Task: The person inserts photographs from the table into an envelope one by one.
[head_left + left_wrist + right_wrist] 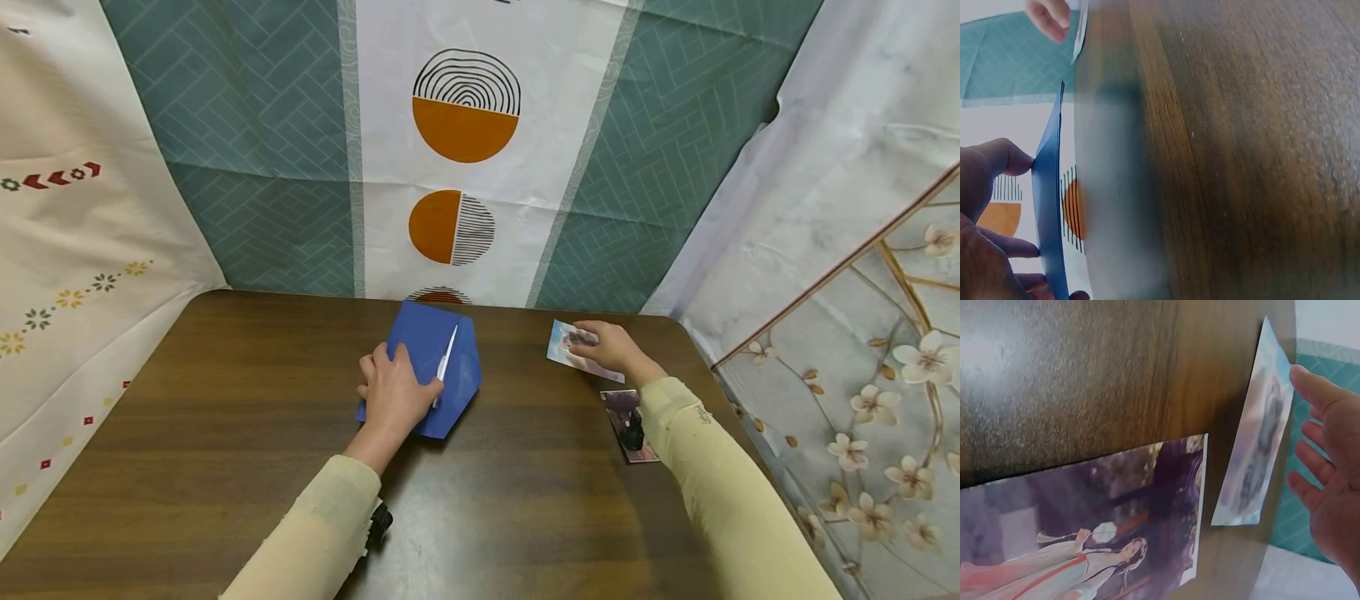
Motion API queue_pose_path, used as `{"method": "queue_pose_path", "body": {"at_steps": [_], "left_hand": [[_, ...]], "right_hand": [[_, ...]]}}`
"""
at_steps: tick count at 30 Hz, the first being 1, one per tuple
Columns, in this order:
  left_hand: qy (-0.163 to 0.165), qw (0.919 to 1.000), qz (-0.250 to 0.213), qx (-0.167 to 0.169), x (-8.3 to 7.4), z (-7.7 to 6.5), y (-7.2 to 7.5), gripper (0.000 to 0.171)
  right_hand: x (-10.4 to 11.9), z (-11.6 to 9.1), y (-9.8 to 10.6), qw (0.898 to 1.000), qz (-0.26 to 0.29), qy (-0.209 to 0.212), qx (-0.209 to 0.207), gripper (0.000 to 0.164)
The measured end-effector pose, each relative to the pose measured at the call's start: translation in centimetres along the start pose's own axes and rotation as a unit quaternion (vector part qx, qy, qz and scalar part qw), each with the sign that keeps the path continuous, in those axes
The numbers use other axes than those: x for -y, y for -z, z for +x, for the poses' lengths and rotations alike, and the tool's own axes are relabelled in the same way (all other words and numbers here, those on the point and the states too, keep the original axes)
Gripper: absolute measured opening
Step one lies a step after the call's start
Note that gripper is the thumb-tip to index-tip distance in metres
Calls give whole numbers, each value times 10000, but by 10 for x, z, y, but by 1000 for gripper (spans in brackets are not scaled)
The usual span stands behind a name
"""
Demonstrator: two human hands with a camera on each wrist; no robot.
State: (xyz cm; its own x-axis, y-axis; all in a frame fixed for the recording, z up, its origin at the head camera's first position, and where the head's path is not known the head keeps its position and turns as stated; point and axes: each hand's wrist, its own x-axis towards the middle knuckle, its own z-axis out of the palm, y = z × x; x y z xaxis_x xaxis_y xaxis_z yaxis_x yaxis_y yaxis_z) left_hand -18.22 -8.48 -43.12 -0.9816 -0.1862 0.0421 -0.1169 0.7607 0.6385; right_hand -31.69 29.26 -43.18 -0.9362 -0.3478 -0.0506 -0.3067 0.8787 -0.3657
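A blue envelope [426,333] with a white slit along its flap is under my left hand [397,392]. In the left wrist view the envelope [1049,187] appears nearly edge-on, with my left thumb [1013,156] at its edge, fingers against one face and one fingertip beyond the other edge. My right hand [611,346] hovers over a small picture card [564,348] with a light blue and pink print. In the right wrist view its extended fingertip is right at the card's [1260,431] edge; the other fingers are loosely bent.
Nearer me, partly covered by my right forearm, lies another picture card [622,404] showing a figure in a long robe with a round fan [1104,532]. Brown wooden table [225,467] spreads beneath everything. Patterned cloths [255,167] hang along its back and sides.
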Motion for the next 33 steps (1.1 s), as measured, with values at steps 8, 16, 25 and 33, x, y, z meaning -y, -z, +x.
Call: {"method": "queue_pose_path", "body": {"at_steps": [8,16,25,33], "left_hand": [[2,10000,3,-41,2,-1,0,79],[27,10000,2,42,3,-1,2,81],[12,10000,11,62,2,0,1,80],[-7,10000,0,39,1,-1,-1,79]], "right_hand": [[-11,-3,-3,9999,-93,-124,62,63],[-9,-5,-9,9999,-29,-142,21,64],[-6,-5,-21,9995,-123,141,-271,59],[13,-11,-37,9984,-286,352,-332,58]]}}
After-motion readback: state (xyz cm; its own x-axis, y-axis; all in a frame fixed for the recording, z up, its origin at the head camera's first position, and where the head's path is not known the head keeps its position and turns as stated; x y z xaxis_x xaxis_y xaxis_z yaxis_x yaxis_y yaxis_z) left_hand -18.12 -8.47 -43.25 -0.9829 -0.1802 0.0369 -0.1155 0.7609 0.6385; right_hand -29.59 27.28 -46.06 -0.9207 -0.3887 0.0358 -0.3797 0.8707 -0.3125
